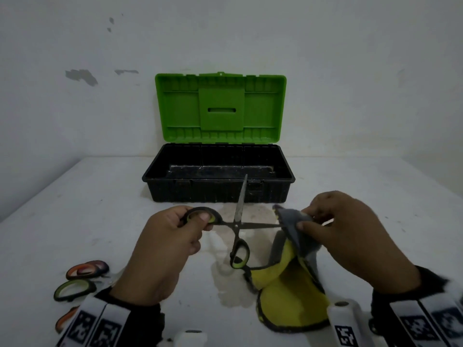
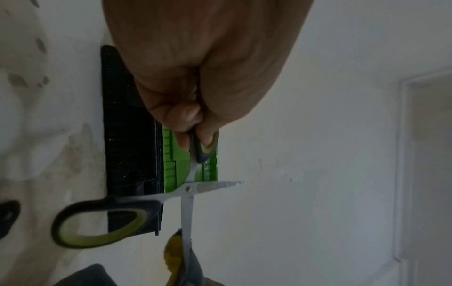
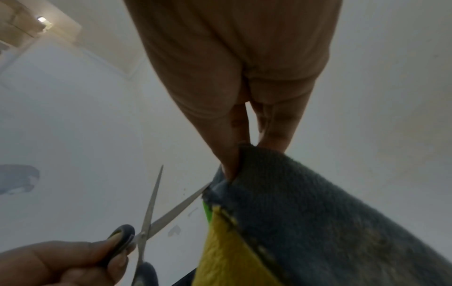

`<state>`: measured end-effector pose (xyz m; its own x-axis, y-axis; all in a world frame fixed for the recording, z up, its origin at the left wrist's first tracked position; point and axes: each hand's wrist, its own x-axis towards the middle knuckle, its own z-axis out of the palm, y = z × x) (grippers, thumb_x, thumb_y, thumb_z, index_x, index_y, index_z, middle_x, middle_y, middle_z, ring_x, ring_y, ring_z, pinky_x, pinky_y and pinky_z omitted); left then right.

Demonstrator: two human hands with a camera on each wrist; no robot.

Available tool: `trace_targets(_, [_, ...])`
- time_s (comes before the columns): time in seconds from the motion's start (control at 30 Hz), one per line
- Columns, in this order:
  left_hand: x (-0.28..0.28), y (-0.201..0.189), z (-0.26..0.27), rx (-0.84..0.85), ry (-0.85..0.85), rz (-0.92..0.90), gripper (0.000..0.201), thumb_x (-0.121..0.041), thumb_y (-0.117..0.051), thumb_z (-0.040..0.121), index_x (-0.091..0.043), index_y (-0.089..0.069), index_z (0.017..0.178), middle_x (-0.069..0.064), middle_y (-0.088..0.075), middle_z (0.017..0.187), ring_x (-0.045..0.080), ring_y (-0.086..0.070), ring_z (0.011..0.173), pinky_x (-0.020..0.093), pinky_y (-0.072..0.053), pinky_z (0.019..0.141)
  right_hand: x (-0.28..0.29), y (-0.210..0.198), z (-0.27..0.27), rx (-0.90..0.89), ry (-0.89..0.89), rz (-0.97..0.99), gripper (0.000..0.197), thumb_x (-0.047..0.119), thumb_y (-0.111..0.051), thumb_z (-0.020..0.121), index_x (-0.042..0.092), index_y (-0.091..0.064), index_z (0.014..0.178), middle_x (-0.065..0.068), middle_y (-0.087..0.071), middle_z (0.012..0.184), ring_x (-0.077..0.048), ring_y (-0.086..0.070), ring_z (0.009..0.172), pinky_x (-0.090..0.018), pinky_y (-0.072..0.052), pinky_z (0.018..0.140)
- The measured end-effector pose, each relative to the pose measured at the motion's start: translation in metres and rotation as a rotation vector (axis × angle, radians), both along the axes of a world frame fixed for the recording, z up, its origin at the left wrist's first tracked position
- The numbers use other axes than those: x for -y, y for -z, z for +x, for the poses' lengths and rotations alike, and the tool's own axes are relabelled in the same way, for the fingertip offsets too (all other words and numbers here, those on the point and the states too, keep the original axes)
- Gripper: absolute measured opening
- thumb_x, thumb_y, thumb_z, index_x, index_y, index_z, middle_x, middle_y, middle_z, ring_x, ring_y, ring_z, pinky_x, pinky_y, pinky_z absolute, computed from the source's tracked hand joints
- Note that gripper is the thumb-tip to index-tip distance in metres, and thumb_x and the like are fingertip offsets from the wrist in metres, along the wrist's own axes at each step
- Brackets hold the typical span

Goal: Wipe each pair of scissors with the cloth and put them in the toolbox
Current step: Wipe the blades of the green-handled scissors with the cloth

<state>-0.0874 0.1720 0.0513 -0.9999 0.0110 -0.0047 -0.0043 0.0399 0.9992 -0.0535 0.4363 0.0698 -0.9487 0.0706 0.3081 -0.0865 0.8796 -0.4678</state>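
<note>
My left hand [image 1: 175, 231] pinches one green-and-black handle loop of a pair of scissors [image 1: 238, 222] held wide open above the table; the other loop hangs down. One blade points at the toolbox [image 1: 218, 189], a black box with its green lid up. The other blade runs right into a grey-and-yellow cloth [image 1: 290, 279]. My right hand [image 1: 333, 226] pinches the cloth's grey fold around that blade's tip. In the left wrist view the scissors [image 2: 188, 189] cross below my fingers [image 2: 186, 116]. In the right wrist view the cloth [image 3: 293, 212] covers the blade tip of the scissors [image 3: 171, 211].
Other scissors lie at the near left of the table: orange-and-dark handles [image 1: 87, 269] and a green-and-black loop [image 1: 74, 290], with another orange handle partly hidden by my left wrist. The toolbox interior looks bare. A damp stain marks the table under the scissors.
</note>
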Motion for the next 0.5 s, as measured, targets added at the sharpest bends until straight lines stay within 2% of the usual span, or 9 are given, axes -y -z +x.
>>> trace_targets(0.1, [-0.003,-0.002,-0.001,0.031,-0.008,0.103,0.014,-0.011,-0.062,0.092,-0.005,-0.074,0.092,0.001,-0.065,0.060,0.007,-0.044,0.049,0.019,-0.039,0.044,-0.004,0.000,-0.001,-0.127,0.085,0.011,0.025,0.030,-0.076,0.080,0.029,-0.056,0.065,0.008,-0.063,0.082,-0.002,-0.055,0.072,-0.015,-0.036,0.063])
trace_targets(0.23, [-0.007,-0.004,-0.002,0.114,0.026,0.201,0.016,-0.012,-0.063,0.091,-0.002,-0.075,0.091,0.011,-0.067,0.069,0.007,-0.048,0.048,0.018,-0.043,0.044,0.000,-0.002,-0.002,-0.298,0.017,-0.056,0.031,0.016,-0.075,0.073,0.020,-0.049,0.058,0.010,-0.067,0.099,-0.005,-0.059,0.087,-0.009,-0.037,0.076])
trace_targets(0.27, [-0.008,-0.004,-0.002,0.132,0.025,0.226,0.016,-0.012,-0.063,0.091,0.000,-0.075,0.091,0.011,-0.066,0.069,0.007,-0.049,0.048,0.018,-0.044,0.043,0.002,-0.002,-0.003,-0.319,-0.010,-0.096,0.031,0.013,-0.075,0.072,0.019,-0.048,0.057,0.012,-0.069,0.096,-0.003,-0.061,0.086,-0.008,-0.039,0.075])
trace_targets(0.33, [-0.011,-0.005,-0.003,0.161,0.018,0.282,0.016,-0.011,-0.063,0.091,0.001,-0.074,0.091,0.011,-0.065,0.068,0.007,-0.050,0.048,0.018,-0.045,0.043,0.003,0.000,-0.006,-0.327,-0.038,-0.195,0.029,0.009,-0.076,0.073,0.014,-0.051,0.058,0.013,-0.070,0.082,-0.001,-0.063,0.074,-0.006,-0.042,0.064])
trace_targets(0.4, [-0.013,-0.007,-0.003,0.186,0.013,0.323,0.016,-0.011,-0.063,0.090,0.001,-0.073,0.089,0.010,-0.063,0.067,0.008,-0.050,0.049,0.019,-0.047,0.043,0.010,0.001,-0.009,-0.320,-0.040,-0.252,0.025,0.016,-0.077,0.075,0.015,-0.056,0.062,0.007,-0.065,0.066,-0.007,-0.060,0.066,-0.012,-0.044,0.057])
trace_targets(0.5, [-0.019,-0.008,-0.002,0.191,0.012,0.322,0.017,-0.014,-0.062,0.091,-0.001,-0.072,0.087,0.008,-0.062,0.065,0.011,-0.048,0.049,0.022,-0.045,0.043,0.026,0.002,-0.006,-0.273,-0.110,-0.298,0.021,0.031,-0.077,0.077,0.021,-0.060,0.069,0.004,-0.062,0.063,-0.013,-0.058,0.063,-0.014,-0.045,0.054])
